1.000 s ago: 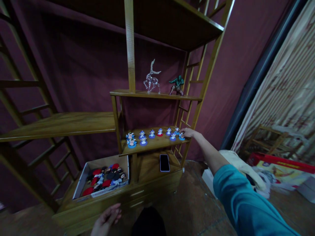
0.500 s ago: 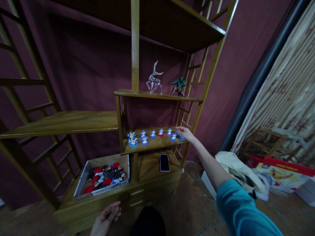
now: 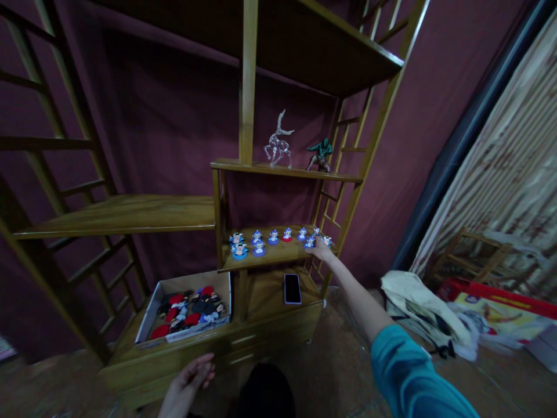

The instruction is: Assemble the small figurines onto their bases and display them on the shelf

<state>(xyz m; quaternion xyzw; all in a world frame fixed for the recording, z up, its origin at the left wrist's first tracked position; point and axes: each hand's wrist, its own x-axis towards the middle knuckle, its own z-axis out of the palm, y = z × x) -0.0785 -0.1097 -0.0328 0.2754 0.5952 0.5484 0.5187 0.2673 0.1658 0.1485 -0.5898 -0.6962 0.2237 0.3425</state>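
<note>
Head view: below middle, bare shelf (image 3: 282, 252) lies between toys (image 3: 259, 248) and front edge (image 3: 278, 260). Right hand (image 3: 321, 249) is among right-side toys; can't tell if it pinches. Left hand (image 3: 191, 380), bottom left, curls loosely, unclenched.

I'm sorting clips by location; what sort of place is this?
Probably a room in a home: a wooden display shelf bears a clear deer ornament and small figurines, and a patterned curtain hangs at the right.
</note>
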